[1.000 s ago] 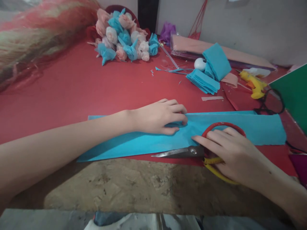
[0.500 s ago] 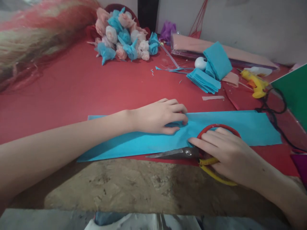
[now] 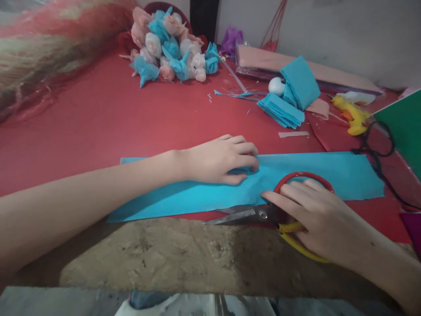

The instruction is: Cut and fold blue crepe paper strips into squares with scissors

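- Smooth red tabletop (image 3: 98, 127) below a plain grey wall (image 3: 329, 33), with a rough brown strip (image 3: 158, 254) along its near side at six o'clock, as counted from mid-view.
- Long, flat sheet of bright blue paper (image 3: 296, 169) stretching from eight to three o'clock, near the tabletop's front.
- Left hand (image 3: 223, 160) just right of centre, forearm coming from nine o'clock; fingers bent and slightly apart, thumb spread away, resting on the blue paper.
- Right hand (image 3: 312, 210) at four o'clock, fingers wrapped through the loops of dark metal scissors (image 3: 263, 215) with one red and one yellow handle.
- Scissor tips towards six o'clock, slightly parted at the paper's near edge; cannot tell about any paper between them.
- At two o'clock, stacked blue paper squares (image 3: 281, 110) beside a round white ball (image 3: 276, 86).
- Between two and three o'clock, yellow plastic glue gun (image 3: 351, 115).
- At eleven o'clock, clustered pink, white and blue paper flowers (image 3: 174, 48).
- At ten o'clock, shaggy red-and-gold stringy bundle (image 3: 59, 52).
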Tool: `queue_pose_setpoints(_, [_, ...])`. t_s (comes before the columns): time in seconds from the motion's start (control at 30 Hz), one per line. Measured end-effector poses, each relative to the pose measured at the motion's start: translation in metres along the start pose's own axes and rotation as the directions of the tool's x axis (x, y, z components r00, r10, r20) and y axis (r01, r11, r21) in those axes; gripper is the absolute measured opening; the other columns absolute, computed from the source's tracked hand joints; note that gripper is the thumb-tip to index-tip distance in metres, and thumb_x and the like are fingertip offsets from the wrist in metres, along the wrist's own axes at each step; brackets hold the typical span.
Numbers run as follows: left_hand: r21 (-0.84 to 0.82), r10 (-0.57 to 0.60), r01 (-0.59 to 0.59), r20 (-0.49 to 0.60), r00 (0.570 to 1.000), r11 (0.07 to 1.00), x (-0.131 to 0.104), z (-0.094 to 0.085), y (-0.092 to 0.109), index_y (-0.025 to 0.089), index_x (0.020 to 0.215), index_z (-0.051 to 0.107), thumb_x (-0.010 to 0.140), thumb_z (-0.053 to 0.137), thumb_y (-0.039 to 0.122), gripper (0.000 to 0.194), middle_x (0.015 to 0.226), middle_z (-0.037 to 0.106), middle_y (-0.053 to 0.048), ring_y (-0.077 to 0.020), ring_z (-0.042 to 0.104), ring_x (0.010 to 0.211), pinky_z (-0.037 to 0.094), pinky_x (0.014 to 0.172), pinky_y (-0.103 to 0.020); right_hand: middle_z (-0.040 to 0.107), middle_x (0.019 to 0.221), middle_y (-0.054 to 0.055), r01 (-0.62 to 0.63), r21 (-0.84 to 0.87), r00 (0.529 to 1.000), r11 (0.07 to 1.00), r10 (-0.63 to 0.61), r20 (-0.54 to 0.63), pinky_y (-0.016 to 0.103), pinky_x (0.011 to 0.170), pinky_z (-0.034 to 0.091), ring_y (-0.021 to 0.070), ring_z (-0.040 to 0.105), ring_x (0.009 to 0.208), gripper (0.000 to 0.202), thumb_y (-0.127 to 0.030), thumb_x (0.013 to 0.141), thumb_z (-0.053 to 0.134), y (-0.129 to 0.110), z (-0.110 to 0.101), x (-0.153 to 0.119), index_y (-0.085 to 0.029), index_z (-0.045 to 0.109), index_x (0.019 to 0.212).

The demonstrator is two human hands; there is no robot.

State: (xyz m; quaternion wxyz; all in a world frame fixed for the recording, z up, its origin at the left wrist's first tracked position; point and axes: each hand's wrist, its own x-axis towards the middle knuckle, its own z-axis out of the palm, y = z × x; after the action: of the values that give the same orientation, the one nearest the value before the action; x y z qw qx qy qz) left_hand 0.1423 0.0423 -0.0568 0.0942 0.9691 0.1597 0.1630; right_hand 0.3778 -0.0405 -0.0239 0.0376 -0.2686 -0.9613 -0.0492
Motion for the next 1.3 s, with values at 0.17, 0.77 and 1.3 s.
queue_pose_setpoints(0.17, [0.003, -0.004, 0.004, 0.000, 1.000, 1.000, 0.000, 0.001, -0.001, 0.019, 0.110, 0.059, 0.090, 0.048, 0.031, 0.025, 0.118, 0.058, -0.010, -0.0233, 0.050, 0.101, 0.039, 0.084, -0.034, 0.057, 0.078, 0.008, -0.023, -0.006, 1.000, 1.000, 0.023, -0.012, 0.033, 0.064, 0.032, 0.0232, 0.048, 0.068, 0.043, -0.007, 0.067, 0.045, -0.002, 0.002, 0.000, -0.010, 0.057, 0.109])
queue_pose_setpoints(0.77, [0.034, 0.011, -0.010, -0.022, 1.000, 0.999, 0.000, 0.003, -0.002, 0.019, 0.111, 0.058, 0.090, 0.047, 0.032, 0.027, 0.117, 0.057, -0.009, -0.0238, 0.051, 0.099, 0.040, 0.082, -0.035, 0.059, 0.076, 0.006, -0.028, 0.074, 1.000, 0.997, 0.028, 0.004, 0.032, 0.063, 0.033, 0.0217, 0.047, 0.068, 0.049, -0.004, 0.057, 0.046, -0.010, 0.006, 0.024, -0.013, 0.061, 0.103])
queue_pose_setpoints(1.3, [0.025, 0.009, -0.009, -0.014, 1.000, 1.000, 0.000, 0.002, -0.001, 0.019, 0.110, 0.058, 0.090, 0.047, 0.031, 0.026, 0.117, 0.057, -0.010, -0.0234, 0.051, 0.100, 0.040, 0.083, -0.034, 0.057, 0.066, 0.002, 0.007, 0.115, 0.999, 0.993, -0.002, -0.049, 0.030, 0.061, 0.034, 0.0194, 0.046, 0.062, 0.057, 0.002, 0.055, 0.037, -0.012, 0.004, 0.022, -0.011, 0.054, 0.107])
